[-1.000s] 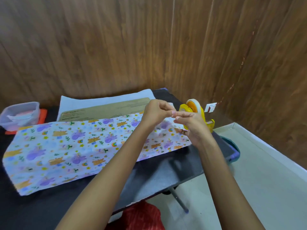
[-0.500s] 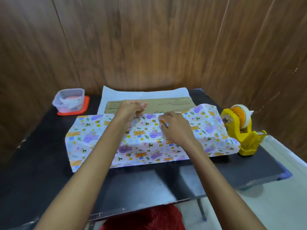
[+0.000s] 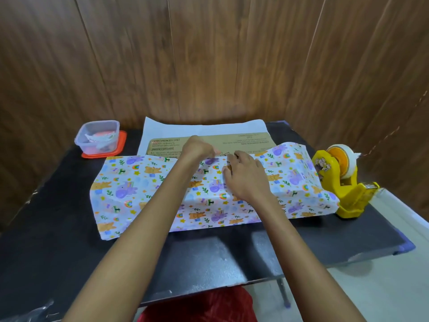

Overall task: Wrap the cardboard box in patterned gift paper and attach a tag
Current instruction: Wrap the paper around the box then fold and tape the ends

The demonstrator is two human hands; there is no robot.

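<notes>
From my remote seat I see the black tabletop (image 3: 69,228) carrying the whole job. The gift paper (image 3: 130,194) is drawn up from the near side over the cardboard box (image 3: 243,141), which lies across the middle with only a far strip of its printed top still bare. The paper's white underside (image 3: 197,129) sticks out flat beyond it. I judge the step in hand to be fixing this near flap to the box top at mid-length. The next move then calls for the far flap to be pulled over with a snug overlap and taped, without letting the near flap slip back. The yellow tape dispenser (image 3: 341,182) stands just beside the paper's right end, within easy reach for that. A clear plastic container (image 3: 97,135) sits far left, well apart. My right hand (image 3: 246,177) lies palm down on the paper, fingers curled over its far edge, holding it against the box. My left hand (image 3: 197,147) is just left of it at the same edge, fingers bunched as if pinching. It is too blurred for me to tell what, if anything, it holds.
</notes>
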